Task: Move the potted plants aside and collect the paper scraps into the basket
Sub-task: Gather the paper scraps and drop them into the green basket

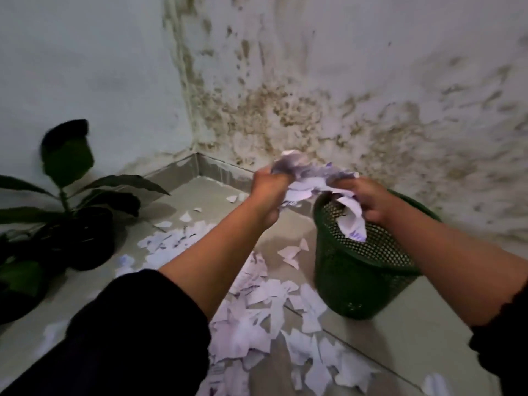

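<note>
A pale tiled floor [200, 192] runs back to a corner where two walls meet. Torn white paper scraps [257, 318] lie scattered over it, thickest in the near middle and thinning toward the far corner. A dark green mesh basket [357, 281] stands on the tiles at the right, just beside the scraps. At the left stand dark potted plants [85, 238] with broad leaves, near the wall.
</note>
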### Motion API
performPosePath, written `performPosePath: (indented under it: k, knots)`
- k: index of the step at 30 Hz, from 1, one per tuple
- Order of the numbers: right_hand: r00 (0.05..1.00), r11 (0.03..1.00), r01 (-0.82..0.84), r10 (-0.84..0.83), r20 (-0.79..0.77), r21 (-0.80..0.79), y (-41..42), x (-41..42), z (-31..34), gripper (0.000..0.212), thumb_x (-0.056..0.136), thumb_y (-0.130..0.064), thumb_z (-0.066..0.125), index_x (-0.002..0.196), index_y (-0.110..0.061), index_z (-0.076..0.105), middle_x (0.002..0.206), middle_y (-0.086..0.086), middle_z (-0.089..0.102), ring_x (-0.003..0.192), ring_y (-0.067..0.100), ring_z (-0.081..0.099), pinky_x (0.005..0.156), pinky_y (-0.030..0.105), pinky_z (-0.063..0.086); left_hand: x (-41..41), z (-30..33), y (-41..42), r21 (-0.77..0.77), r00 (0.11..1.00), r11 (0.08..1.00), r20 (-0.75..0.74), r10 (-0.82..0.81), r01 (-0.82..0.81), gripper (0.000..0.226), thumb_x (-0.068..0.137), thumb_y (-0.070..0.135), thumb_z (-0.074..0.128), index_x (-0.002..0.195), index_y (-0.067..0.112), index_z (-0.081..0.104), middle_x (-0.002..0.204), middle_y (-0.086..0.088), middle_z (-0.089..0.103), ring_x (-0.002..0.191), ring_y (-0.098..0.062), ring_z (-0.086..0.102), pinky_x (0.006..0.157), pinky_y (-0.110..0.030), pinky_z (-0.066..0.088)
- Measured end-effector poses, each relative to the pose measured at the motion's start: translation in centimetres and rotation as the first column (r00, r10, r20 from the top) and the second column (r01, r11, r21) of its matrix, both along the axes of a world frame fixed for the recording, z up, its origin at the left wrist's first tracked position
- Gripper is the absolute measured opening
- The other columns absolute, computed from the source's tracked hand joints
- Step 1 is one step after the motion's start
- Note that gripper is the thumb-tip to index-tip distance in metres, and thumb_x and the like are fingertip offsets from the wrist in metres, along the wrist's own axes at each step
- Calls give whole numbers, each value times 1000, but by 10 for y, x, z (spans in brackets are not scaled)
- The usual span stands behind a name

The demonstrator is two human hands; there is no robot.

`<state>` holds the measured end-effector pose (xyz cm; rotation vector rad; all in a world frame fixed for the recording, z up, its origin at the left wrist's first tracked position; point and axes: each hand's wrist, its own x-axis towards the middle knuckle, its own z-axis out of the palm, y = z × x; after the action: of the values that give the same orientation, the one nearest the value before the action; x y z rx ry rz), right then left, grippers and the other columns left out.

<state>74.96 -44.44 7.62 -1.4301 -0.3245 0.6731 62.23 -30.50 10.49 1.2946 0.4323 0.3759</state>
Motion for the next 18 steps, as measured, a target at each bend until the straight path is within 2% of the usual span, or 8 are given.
performPosePath:
  k: [2, 4, 7, 9, 11, 13, 14, 18]
  knots:
    - [994, 997, 75, -75, -83, -7, -26, 21, -13, 36, 84, -6, 57, 119, 2, 59, 98, 20, 70, 81, 26, 69, 72, 32, 58, 31, 1, -22, 29, 1000, 1000, -27, 9, -9, 25, 84, -3, 57, 104, 12, 61, 108, -21, 67, 92, -37, 67, 68, -36, 56]
    - [981, 960, 179, -190, -32, -216, -43, 32, -34, 33, 88, -3, 57, 120, 2, 59, 109, 23, 65, 88, 32, 64, 82, 39, 53, 55, -6, -42, 119, 995, 993, -102, -3, 15, 27, 81, 3, 57, 107, 8, 64, 111, -22, 67, 98, -38, 66, 85, -45, 56]
    - [985, 807, 153, -169, 24, -571, -57, 35, -59, 20, 84, -5, 66, 100, 6, 62, 94, 25, 64, 71, 30, 62, 82, 48, 51, 79, -25, -67, 218, 980, 970, -188, -67, 108, 37, 70, 20, 65, 106, 11, 69, 103, -16, 71, 96, -34, 67, 88, -49, 55]
    - [994, 746, 85, -106, 8, -661, -56, 32, -59, 11, 87, -7, 65, 88, 2, 59, 106, 28, 63, 78, 31, 60, 78, 50, 51, 82, -34, -80, 251, 960, 952, -258, -108, 174, 27, 74, 21, 71, 99, 11, 68, 101, -16, 73, 94, -33, 68, 88, -47, 55]
    - [997, 698, 78, -58, 52, -711, -59, 29, -51, 11, 96, -11, 52, 99, -1, 57, 128, 25, 55, 91, 34, 58, 76, 45, 47, 79, -37, -93, 203, 937, 953, -314, -155, 226, 19, 78, 16, 71, 95, 8, 65, 98, -20, 72, 88, -32, 69, 86, -46, 56]
    - [989, 732, 136, -65, 131, -667, -66, 35, -47, 32, 98, -7, 46, 129, 1, 49, 138, 22, 48, 113, 38, 54, 90, 46, 44, 78, -37, -98, 176, 913, 953, -372, -168, 247, 37, 76, 21, 74, 105, 4, 59, 104, -18, 70, 92, -33, 68, 86, -46, 56]
    - [980, 761, 188, -109, 164, -621, -68, 38, -47, 37, 97, -3, 45, 133, 5, 46, 138, 24, 48, 112, 35, 54, 92, 42, 44, 77, -36, -99, 183, 905, 948, -388, -173, 260, 49, 76, 24, 74, 115, 4, 53, 112, -17, 65, 99, -33, 65, 89, -46, 55]
    - [901, 680, 427, -266, 342, -596, -66, 44, -47, 28, 88, -12, 60, 111, 2, 63, 115, 24, 64, 94, 30, 62, 76, 37, 51, 72, -29, -99, 253, 880, 912, -434, -191, 322, 90, 77, 30, 73, 148, 18, 19, 143, -14, 41, 124, -32, 48, 102, -46, 45]
